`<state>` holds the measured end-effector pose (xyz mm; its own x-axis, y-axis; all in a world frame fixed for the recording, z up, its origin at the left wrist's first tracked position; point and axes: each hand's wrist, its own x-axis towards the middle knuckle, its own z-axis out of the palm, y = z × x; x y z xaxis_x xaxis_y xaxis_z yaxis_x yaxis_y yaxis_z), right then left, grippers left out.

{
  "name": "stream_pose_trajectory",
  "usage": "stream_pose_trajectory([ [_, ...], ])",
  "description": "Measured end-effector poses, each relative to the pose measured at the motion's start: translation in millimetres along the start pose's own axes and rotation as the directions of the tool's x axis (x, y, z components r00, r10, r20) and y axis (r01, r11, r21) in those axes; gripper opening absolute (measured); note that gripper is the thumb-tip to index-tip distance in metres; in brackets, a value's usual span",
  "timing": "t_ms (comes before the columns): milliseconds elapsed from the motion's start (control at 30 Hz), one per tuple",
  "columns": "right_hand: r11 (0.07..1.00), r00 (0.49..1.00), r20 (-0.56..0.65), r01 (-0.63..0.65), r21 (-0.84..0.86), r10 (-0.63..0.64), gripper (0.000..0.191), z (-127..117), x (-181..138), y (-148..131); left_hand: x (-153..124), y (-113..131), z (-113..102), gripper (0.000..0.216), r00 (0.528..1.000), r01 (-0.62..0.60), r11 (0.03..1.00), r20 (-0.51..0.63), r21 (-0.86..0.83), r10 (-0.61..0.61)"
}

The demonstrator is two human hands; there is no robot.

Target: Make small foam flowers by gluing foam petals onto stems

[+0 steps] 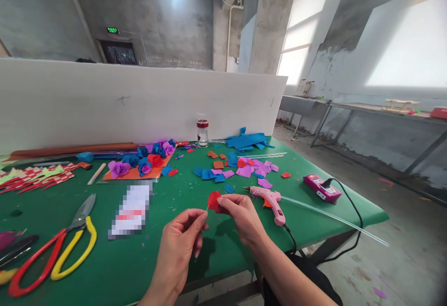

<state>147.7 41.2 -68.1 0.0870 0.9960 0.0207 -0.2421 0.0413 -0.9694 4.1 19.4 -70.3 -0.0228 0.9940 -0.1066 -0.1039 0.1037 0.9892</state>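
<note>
My right hand pinches a small red foam petal piece above the green table. My left hand is just left of it, thumb and forefinger pinched together near a thin stick or wire that runs up to the petal; what it grips is too small to name. A pink hot glue gun lies just right of my right hand, with a clear glue stick trailing from its back. Cut purple, blue and red foam pieces are scattered behind the hands.
Red and yellow handled shears lie at the left. Finished purple and blue foam roses sit on an orange sheet. A small glass jar stands by the white partition. A pink power strip with a black cord is near the right edge.
</note>
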Motion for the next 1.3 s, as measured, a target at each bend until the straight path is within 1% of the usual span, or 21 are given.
stream_pose_trajectory([
  [133,0.999,1.0,-0.017,0.02,0.028,-0.019,0.022,-0.9,1.3,2.2,0.0,1.0,1.2,0.038,0.997,0.038,0.999,0.069,-0.032,-0.036],
  [200,0.999,1.0,-0.002,0.027,0.02,-0.027,0.022,-1.3,1.2,2.3,0.0,1.7,0.5,0.035,0.998,0.017,1.0,0.061,0.018,-0.018],
  [333,1.0,1.0,0.019,0.019,-0.006,-0.019,0.021,-1.9,-0.7,-0.5,0.0,3.3,-1.5,0.029,0.995,-0.095,0.981,0.048,0.169,0.088],
  [500,0.999,0.998,0.052,0.037,-0.024,-0.036,0.019,-3.7,-1.8,-3.5,0.6,3.8,-2.4,0.027,0.995,-0.084,0.974,0.075,0.212,0.07],
  [867,0.999,0.996,0.087,-0.006,0.032,0.003,0.018,-0.7,-5.0,-7.6,4.5,-0.3,-4.1,0.027,0.994,-0.098,0.96,0.08,0.261,0.08],
  [1033,0.997,0.996,0.078,-0.038,0.072,0.033,0.019,-1.5,-3.9,-5.5,4.3,0.6,-5.4,0.029,0.994,-0.095,0.963,0.077,0.251,0.078],
  [1300,0.997,0.996,0.082,-0.041,0.067,0.035,0.02,-0.2,-4.0,-4.6,4.2,0.5,-6.0,0.028,0.994,-0.092,0.961,0.083,0.261,0.073],
])
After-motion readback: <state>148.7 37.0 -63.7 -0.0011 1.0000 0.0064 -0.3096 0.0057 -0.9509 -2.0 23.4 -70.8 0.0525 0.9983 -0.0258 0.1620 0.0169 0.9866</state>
